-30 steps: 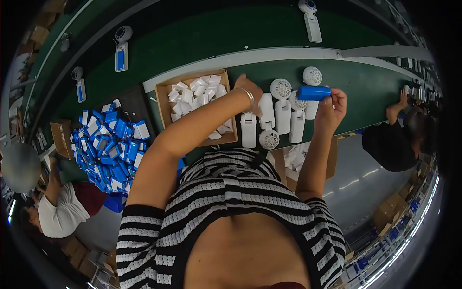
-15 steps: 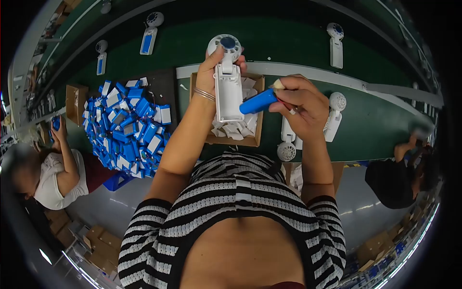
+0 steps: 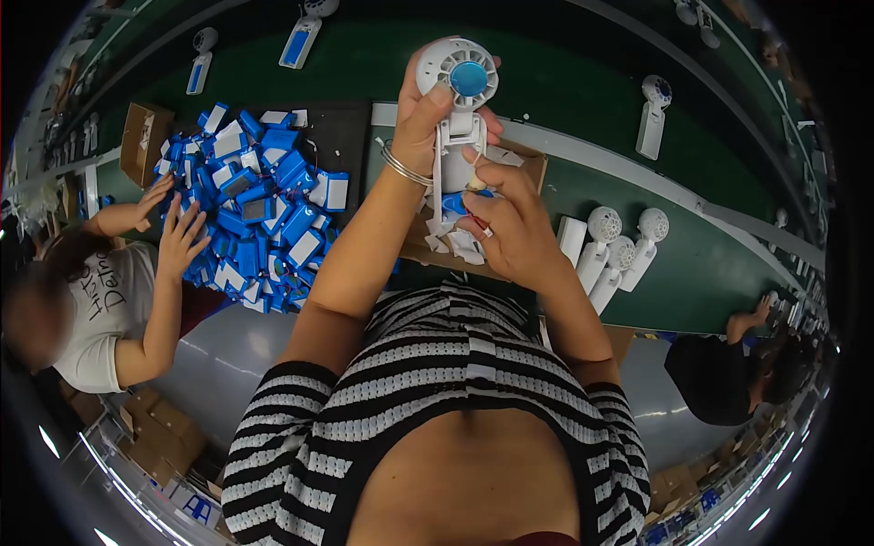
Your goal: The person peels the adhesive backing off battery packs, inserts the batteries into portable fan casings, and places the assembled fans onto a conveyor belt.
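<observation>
A white handheld fan (image 3: 432, 71) with a round grille head and a blue centre disc is in my left hand (image 3: 421, 123). My left fingers wrap around the head, with the thumb on its front. Below the hinge, the fan's hollow handle housing (image 3: 439, 177) faces up. My right hand (image 3: 514, 223) pinches a blue battery pack (image 3: 452, 202) with a red wire. The pack is at the housing's lower part, largely covered by my right fingers. Whether it sits fully inside, I cannot tell.
A large pile of blue battery packs (image 3: 259, 214) lies to the left, with a co-worker's hands (image 3: 177, 227) at its edge. Beneath my hands is a cardboard box (image 3: 537, 177) of white scraps. Several white fans (image 3: 605, 225) lie right; others lie farther back on the green table.
My right hand has brought the battery pack left, to the fan's housing. The fan has shifted slightly up and right. The left co-worker's hands have come to the battery pile.
</observation>
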`<move>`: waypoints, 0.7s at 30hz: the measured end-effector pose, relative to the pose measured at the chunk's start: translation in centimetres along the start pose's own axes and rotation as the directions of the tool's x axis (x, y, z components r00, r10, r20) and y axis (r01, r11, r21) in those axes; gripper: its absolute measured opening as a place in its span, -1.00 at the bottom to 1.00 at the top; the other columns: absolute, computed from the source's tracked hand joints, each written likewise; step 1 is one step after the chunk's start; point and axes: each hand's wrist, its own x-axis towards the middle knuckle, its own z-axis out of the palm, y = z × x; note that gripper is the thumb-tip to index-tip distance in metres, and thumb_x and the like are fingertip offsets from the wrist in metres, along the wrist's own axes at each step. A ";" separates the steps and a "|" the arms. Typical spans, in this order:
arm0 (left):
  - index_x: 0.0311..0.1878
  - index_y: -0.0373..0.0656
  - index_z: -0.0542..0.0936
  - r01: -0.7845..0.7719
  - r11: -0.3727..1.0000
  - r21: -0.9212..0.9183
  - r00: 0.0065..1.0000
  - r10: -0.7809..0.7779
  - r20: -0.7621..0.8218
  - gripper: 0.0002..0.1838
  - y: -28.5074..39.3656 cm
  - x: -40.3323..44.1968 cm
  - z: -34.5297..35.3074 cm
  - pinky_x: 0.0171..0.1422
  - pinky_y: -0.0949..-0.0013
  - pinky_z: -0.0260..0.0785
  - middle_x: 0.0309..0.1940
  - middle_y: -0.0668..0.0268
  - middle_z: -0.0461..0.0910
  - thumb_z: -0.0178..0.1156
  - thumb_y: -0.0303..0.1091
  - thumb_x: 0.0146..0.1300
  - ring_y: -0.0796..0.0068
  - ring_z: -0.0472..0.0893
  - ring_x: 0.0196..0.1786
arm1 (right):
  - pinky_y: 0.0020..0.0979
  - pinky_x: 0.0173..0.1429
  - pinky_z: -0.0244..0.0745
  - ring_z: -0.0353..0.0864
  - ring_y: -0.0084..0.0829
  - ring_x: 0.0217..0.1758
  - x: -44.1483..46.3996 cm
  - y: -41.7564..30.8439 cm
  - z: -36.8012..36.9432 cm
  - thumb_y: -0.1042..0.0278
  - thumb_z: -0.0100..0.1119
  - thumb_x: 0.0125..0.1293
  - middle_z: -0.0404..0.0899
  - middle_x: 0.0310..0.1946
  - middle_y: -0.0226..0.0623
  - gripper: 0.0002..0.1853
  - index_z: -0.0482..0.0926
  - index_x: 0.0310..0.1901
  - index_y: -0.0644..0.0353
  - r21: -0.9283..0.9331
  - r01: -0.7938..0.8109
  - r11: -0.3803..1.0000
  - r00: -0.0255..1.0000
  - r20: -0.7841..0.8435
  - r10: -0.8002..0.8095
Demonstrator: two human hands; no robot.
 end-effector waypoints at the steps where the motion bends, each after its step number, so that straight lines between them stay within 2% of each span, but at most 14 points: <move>1: 0.17 -0.10 0.14 0.005 0.999 -0.040 1.000 -0.005 0.003 -0.40 -0.1 -0.1 -0.1 -0.41 0.19 0.57 -0.01 -0.16 0.35 0.13 -0.24 0.06 0.07 0.61 -0.44 | -0.31 -0.15 0.38 0.49 -0.32 -0.30 -0.1 0.2 0.1 0.51 0.27 -0.14 0.45 -0.28 -0.36 -0.72 0.49 -0.32 0.12 -0.004 -0.003 1.000 1.000 0.004 0.003; 3: 0.15 -0.11 0.14 0.006 0.996 -0.084 1.000 -0.005 0.014 -0.38 -0.4 -0.1 -0.1 -0.41 0.19 0.57 0.00 -0.18 0.34 0.15 -0.21 0.05 0.06 0.61 -0.44 | -0.14 0.03 0.27 0.50 -0.32 -0.19 0.2 1.1 0.2 0.48 0.28 -0.14 0.45 -0.24 -0.37 -0.71 0.48 -0.30 0.10 -0.091 0.143 0.986 0.989 -0.028 -0.146; 6: 0.13 -0.13 0.15 0.013 0.992 -0.128 1.000 -0.011 0.015 -0.35 -0.6 -0.2 0.2 -0.40 0.18 0.57 0.02 -0.19 0.32 0.18 -0.14 0.01 0.04 0.61 -0.42 | -0.06 0.08 0.20 0.49 -0.32 -0.09 0.7 1.9 -0.3 0.44 0.30 -0.15 0.45 -0.21 -0.36 -0.70 0.50 -0.29 0.08 -0.148 0.219 0.964 0.976 0.017 -0.219; 8: 0.12 -0.13 0.15 0.014 0.992 -0.129 1.000 -0.013 0.010 -0.33 -0.6 -0.2 0.1 -0.39 0.18 0.57 0.03 -0.20 0.31 0.20 -0.10 0.00 0.03 0.61 -0.41 | -0.07 0.09 0.20 0.47 -0.32 -0.08 1.1 1.7 -0.2 0.42 0.31 -0.16 0.44 -0.21 -0.33 -0.69 0.52 -0.28 0.05 -0.167 0.214 0.963 0.976 0.004 -0.216; 10: 0.24 -0.06 0.12 0.043 0.999 -0.025 0.999 -0.042 0.026 -0.20 -0.4 -0.2 -0.1 -0.35 0.21 0.56 0.16 -0.15 0.18 0.21 0.04 -0.04 0.08 0.61 -0.33 | -0.09 0.09 0.21 0.46 -0.32 -0.07 1.2 1.4 0.1 0.40 0.31 -0.16 0.44 -0.20 -0.31 -0.69 0.54 -0.27 0.02 -0.188 0.209 0.960 0.977 -0.009 -0.214; 11: 0.24 -0.06 0.12 0.041 0.999 -0.028 0.999 -0.040 0.024 -0.20 -0.4 -0.1 -0.1 -0.35 0.21 0.56 0.16 -0.15 0.18 0.21 0.04 -0.04 0.08 0.61 -0.33 | -0.12 0.08 0.22 0.43 -0.31 -0.05 1.1 1.4 0.3 0.40 0.32 -0.15 0.42 -0.17 -0.28 -0.70 0.56 -0.28 0.00 -0.192 0.169 0.967 0.983 -0.043 -0.180; 13: 0.11 -0.13 0.15 -0.002 0.992 -0.124 1.000 0.004 0.014 -0.30 -0.5 -0.2 0.2 -0.34 0.14 0.57 0.02 -0.19 0.32 0.23 -0.05 -0.03 0.01 0.61 -0.38 | -0.16 0.07 0.23 0.41 -0.31 -0.02 0.6 1.5 1.0 0.39 0.32 -0.15 0.39 -0.13 -0.25 -0.71 0.58 -0.28 -0.03 -0.191 0.130 0.973 0.987 -0.069 -0.145; 15: 0.11 -0.13 0.15 -0.010 0.992 -0.123 1.000 0.008 -0.017 -0.30 -0.5 -0.3 0.3 -0.33 0.13 0.56 0.02 -0.18 0.32 0.23 -0.05 -0.04 0.01 0.61 -0.39 | -0.24 0.04 0.26 0.35 -0.26 -0.02 0.3 2.1 1.9 0.36 0.34 -0.12 0.31 -0.07 -0.20 -0.76 0.61 -0.32 -0.04 -0.087 0.096 0.992 0.970 -0.215 -0.113; 20: 0.11 -0.10 0.16 -0.028 0.994 -0.102 0.999 0.024 -0.037 -0.30 -0.4 -0.4 0.6 -0.33 0.10 0.56 0.01 -0.18 0.33 0.21 -0.04 -0.04 0.02 0.61 -0.40 | -0.31 -0.03 0.29 0.33 -0.25 -0.10 0.8 2.2 2.0 0.33 0.36 -0.11 0.25 -0.05 -0.17 -0.80 0.61 -0.36 -0.01 -0.164 0.048 0.985 0.966 -0.244 -0.088; 21: 0.16 -0.10 0.16 -0.016 0.998 -0.054 0.999 0.014 -0.037 -0.25 -0.3 -0.5 0.5 -0.31 0.14 0.57 0.05 -0.17 0.29 0.18 0.03 -0.05 0.05 0.61 -0.36 | -0.31 -0.04 0.30 0.34 -0.27 -0.13 0.9 2.1 2.2 0.32 0.36 -0.11 0.25 -0.06 -0.16 -0.81 0.61 -0.38 0.01 -0.159 0.044 0.986 0.960 -0.268 -0.086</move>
